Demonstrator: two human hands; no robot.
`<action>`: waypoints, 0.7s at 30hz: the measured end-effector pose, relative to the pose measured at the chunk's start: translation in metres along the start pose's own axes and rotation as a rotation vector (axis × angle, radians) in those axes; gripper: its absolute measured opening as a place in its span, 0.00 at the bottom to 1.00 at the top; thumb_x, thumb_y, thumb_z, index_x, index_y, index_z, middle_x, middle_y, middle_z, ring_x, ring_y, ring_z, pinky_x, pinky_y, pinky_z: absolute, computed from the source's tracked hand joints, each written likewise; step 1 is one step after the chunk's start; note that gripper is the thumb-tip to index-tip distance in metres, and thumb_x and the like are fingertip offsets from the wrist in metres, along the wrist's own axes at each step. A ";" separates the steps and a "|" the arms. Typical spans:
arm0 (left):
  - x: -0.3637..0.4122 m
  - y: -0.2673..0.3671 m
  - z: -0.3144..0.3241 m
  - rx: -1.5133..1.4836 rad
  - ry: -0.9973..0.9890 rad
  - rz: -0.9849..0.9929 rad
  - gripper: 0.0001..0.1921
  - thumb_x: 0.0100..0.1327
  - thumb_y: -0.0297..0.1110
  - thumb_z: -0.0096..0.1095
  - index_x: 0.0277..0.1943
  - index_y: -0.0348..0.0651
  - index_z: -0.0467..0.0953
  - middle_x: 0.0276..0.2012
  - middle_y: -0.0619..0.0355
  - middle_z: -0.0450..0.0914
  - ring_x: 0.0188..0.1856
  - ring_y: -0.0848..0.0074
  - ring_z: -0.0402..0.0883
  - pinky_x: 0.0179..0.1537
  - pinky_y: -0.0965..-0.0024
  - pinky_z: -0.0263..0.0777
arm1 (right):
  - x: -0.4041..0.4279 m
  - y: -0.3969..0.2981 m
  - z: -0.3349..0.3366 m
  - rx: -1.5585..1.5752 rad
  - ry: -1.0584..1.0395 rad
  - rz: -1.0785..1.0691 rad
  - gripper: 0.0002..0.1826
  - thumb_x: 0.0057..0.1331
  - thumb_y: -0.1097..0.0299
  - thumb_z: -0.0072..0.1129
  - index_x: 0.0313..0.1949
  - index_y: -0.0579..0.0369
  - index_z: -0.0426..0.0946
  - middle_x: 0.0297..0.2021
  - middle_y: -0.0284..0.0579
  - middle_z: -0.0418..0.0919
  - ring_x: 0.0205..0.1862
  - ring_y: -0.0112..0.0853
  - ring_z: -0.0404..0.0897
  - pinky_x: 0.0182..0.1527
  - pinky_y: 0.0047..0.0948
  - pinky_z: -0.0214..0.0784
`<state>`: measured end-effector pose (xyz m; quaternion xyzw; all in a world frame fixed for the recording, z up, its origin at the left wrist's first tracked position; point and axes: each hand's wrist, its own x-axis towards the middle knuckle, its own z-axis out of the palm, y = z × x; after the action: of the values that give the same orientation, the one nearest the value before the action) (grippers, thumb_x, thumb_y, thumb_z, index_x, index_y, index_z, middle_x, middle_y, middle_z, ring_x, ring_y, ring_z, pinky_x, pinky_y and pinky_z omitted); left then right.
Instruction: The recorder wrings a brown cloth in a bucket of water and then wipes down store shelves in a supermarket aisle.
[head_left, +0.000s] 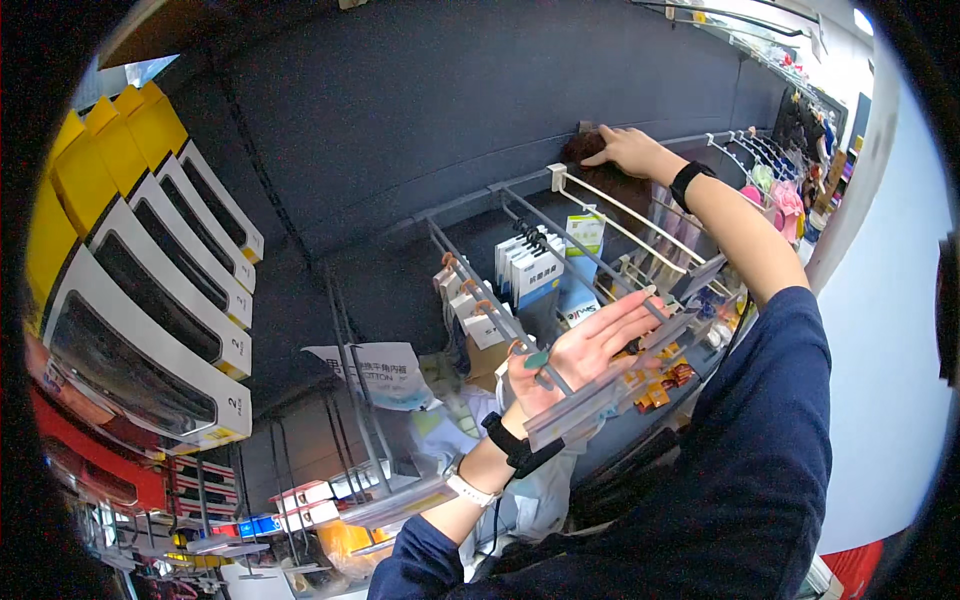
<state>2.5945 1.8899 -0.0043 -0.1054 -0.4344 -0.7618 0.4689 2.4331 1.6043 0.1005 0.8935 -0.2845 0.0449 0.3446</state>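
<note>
My left hand (581, 352) is spread flat, palm up, among the front ends of grey display hooks (480, 300), beside clear plastic label holders (574, 409); it seems to hold nothing. My right hand (626, 154) reaches to the rear rail (517, 182), its fingers on a dark brown, fuzzy-looking item (585, 148) near the back panel. Whether the fingers grip it is unclear. White double-prong hooks (622, 217) run forward below that hand. White-and-blue packets (536, 270) on black hangers and tagged items on copper-coloured hangers (484, 326) hang between the two hands.
Yellow-and-white windowed boxes (142, 300) hang in a row at the left. A white printed bag (382, 375) lies below the hooks. Small orange packets (652, 386) are at the lower right of the rack. A pale panel (885, 300) stands at the right, near pink items (787, 199).
</note>
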 end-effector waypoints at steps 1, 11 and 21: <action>0.001 0.001 0.003 0.010 0.009 -0.013 0.66 0.33 0.70 0.61 0.65 0.28 0.38 0.65 0.42 0.46 0.67 0.63 0.49 0.62 0.56 0.52 | -0.004 0.003 0.004 -0.034 0.041 0.021 0.24 0.59 0.73 0.42 0.48 0.21 0.74 0.47 0.51 0.68 0.42 0.41 0.75 0.40 0.36 0.70; 0.000 0.001 -0.008 0.031 -0.027 0.013 0.63 0.36 0.68 0.61 0.65 0.28 0.40 0.65 0.42 0.47 0.67 0.63 0.49 0.61 0.58 0.53 | 0.044 -0.064 -0.041 -0.159 0.235 -0.297 0.13 0.57 0.62 0.48 0.39 0.27 0.79 0.47 0.43 0.69 0.45 0.35 0.71 0.43 0.32 0.63; 0.001 0.003 -0.004 -0.021 -0.011 -0.004 0.62 0.36 0.66 0.62 0.65 0.27 0.40 0.65 0.42 0.48 0.67 0.64 0.51 0.60 0.59 0.53 | -0.006 0.024 -0.006 -0.102 0.115 0.086 0.14 0.59 0.63 0.47 0.41 0.27 0.78 0.51 0.43 0.66 0.49 0.36 0.70 0.46 0.32 0.64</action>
<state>2.5979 1.8856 -0.0045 -0.1135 -0.4292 -0.7665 0.4641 2.4163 1.5968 0.1179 0.8575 -0.3044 0.0963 0.4033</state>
